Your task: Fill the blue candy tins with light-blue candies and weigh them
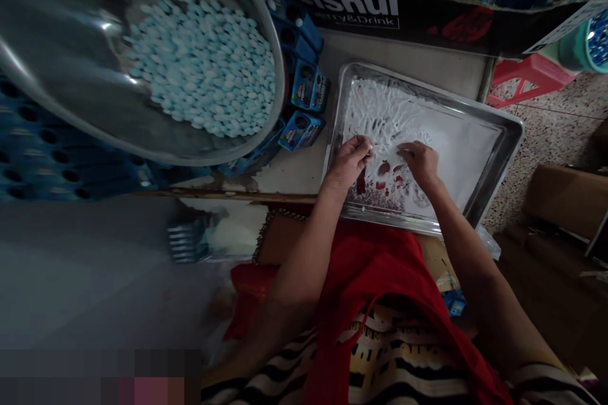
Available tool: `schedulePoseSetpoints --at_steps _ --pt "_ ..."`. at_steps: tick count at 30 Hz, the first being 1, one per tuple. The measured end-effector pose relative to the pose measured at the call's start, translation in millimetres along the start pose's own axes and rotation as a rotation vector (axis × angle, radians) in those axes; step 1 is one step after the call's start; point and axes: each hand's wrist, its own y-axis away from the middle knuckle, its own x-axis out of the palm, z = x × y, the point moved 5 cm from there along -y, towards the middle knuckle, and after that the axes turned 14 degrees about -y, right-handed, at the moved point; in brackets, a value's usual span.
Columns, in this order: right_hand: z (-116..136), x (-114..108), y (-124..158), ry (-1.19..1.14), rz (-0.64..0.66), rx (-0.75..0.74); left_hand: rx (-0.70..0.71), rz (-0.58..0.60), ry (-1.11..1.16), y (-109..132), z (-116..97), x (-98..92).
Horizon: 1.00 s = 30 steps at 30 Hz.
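Both hands are over a rectangular metal tray (515,133) whose bottom is covered in white powder (468,139), streaked with finger-like marks at its left. My left hand (351,163) is closed in a pinch above the tray's left side; a tiny white bit shows at its fingertips, too small to name. Facing it, my right hand (422,163) has its fingers pressed together just over the powder, and what they hold, if anything, is hidden. Between and below the hands, dark red patches (384,169) show through the powder.
A large metal bowl (280,76) of pale blue candies (209,69) stands at the left on rows of blue packs (42,158). Small blue boxes (304,130) lie beside the tray. Behind is a printed carton (418,19); a red stool (532,76) stands at the right.
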Motion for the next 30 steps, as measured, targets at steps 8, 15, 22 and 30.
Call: schedulePoseSetpoints --at_steps 8,15,22,30 --pt "-17.2 -34.4 24.4 -0.949 -0.084 0.199 0.059 0.004 -0.218 -7.9 -4.0 18.9" --pt "-26.1 -18.1 42.9 -0.395 -0.205 0.128 0.342 -0.15 -0.894 -14.2 -2.2 33.4" --pt "-27.4 5.8 46.6 -0.009 -0.214 0.081 0.371 -0.143 -0.914 -16.1 4.8 33.4" --pt "-32.5 -10.7 41.3 -0.567 -0.314 0.17 0.169 -0.15 -0.29 -16.9 -3.8 11.4"
